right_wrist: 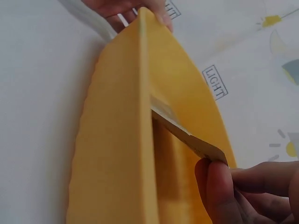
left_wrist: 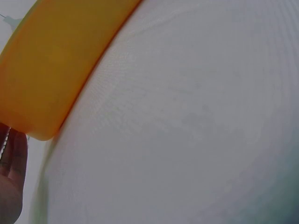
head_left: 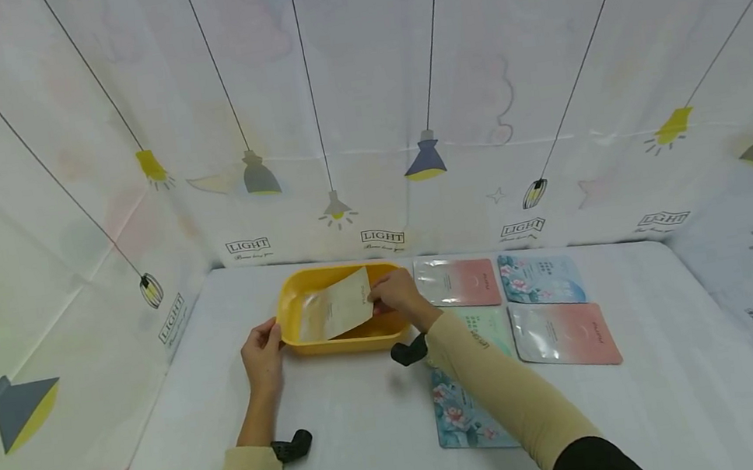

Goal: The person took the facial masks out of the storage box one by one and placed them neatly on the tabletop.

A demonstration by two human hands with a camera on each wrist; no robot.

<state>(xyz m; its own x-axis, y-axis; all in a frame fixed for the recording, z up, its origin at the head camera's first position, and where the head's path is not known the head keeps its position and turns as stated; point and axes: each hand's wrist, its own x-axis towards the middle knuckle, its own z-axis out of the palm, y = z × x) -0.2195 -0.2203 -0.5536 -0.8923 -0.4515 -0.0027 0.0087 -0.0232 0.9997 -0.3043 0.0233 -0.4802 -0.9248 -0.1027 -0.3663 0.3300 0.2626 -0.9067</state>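
Observation:
A yellow plastic tub (head_left: 346, 345) stands near the table's back edge. My left hand (head_left: 264, 358) holds its left end, with the thumb over the rim and the fingers outside. In the right wrist view, that left hand (right_wrist: 126, 10) shows at the tub's far end. My right hand (head_left: 399, 295) pinches the right end of a cream face mask packet (head_left: 339, 307) between thumb and fingers. The packet lies tilted inside the tub, its pinched end raised and its clear, shiny end lower at the left.
Right of the tub lie two pink packets (head_left: 456, 283) (head_left: 565, 334) and a blue floral packet (head_left: 542, 278). A green packet (head_left: 486, 322) and another blue floral packet (head_left: 465, 412) lie partly under my right forearm. A lamp-printed cloth (head_left: 361, 111) hangs behind the white table (head_left: 352, 442).

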